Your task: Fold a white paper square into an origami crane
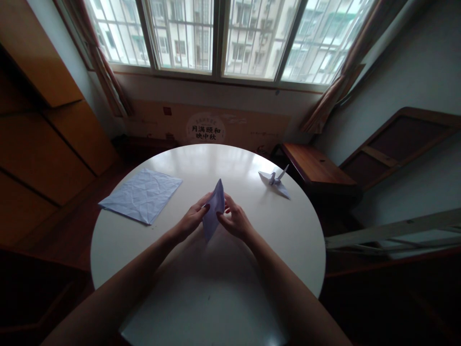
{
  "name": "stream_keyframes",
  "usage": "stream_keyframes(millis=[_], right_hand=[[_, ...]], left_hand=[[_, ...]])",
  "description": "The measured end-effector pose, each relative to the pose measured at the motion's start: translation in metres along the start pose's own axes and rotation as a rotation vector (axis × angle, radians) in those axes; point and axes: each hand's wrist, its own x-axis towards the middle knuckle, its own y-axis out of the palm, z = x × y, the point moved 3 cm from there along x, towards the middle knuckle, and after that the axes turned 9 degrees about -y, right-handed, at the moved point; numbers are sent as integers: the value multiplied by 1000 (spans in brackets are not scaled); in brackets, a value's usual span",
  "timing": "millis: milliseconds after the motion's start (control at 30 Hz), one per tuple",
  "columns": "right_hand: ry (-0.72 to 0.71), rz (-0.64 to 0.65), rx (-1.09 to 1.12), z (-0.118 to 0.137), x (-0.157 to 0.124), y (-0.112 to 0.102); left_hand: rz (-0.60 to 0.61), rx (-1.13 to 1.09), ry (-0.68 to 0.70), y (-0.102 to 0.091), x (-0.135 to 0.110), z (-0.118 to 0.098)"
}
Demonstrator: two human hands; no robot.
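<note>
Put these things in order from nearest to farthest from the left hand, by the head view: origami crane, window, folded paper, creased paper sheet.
1. Folded paper: held by the left hand.
2. Creased paper sheet: left side of the white table.
3. Origami crane: right side of the table.
4. Window: beyond the table.

Bare forearms (144,264) converge forward, left grip (194,215) and right grip (236,218) curled close together.

This looks like a home: curtains (106,79) flank a wide barred window (217,43), wooden cabinets (68,139) stand at the left, apartment buildings (248,26) outside
</note>
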Motion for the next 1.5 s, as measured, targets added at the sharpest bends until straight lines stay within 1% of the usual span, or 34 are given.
stream_keyframes(millis=[100, 167, 267, 333, 400, 467, 567, 667, 733, 833, 900, 1033, 1100, 1233, 1333, 1500], right_hand=[[-3, -45, 20, -4, 2, -1], [-15, -86, 38, -7, 3, -3], [-33, -149, 55, -11, 3, -5], [-35, -184, 54, -12, 3, -6], [-38, -207, 49, -12, 3, -7], [-52, -209, 54, -11, 3, -8], [-72, -197, 62, -9, 3, -8], [-95, -178, 59, -9, 3, -7], [-113, -178, 52, -9, 2, -6], [-160, -181, 54, -10, 2, -5], [-209, -168, 65, -9, 1, -4], [-266, -152, 94, -6, 0, -4], [-269, -148, 114, -6, 0, -5], [-275, -141, 137, -4, 0, -5], [-283, -135, 144, -4, -1, -4], [-292, -124, 155, -4, -2, -2]], left_hand=[[86, -63, -45, 2, 1, 3], [80, -80, -91, 0, 3, 4], [15, -57, -185, -5, 3, 6], [28, -52, -225, -5, 2, 6], [75, -59, -235, -3, 1, 5], [104, -67, -241, 0, -1, 3], [98, -90, -277, 4, -4, -1], [121, -165, -308, 7, -7, -4], [84, -227, -304, 6, -7, -4], [-63, -270, -320, 0, -2, -1], [-115, -267, -349, -3, 1, 2], [-196, -226, -268, -5, 2, -2], [-181, -180, -248, -5, 1, -4], [-136, -123, -262, -6, 1, -1], [-156, -151, -285, -13, 4, 6], [-151, -190, -272, -21, 7, 14]])
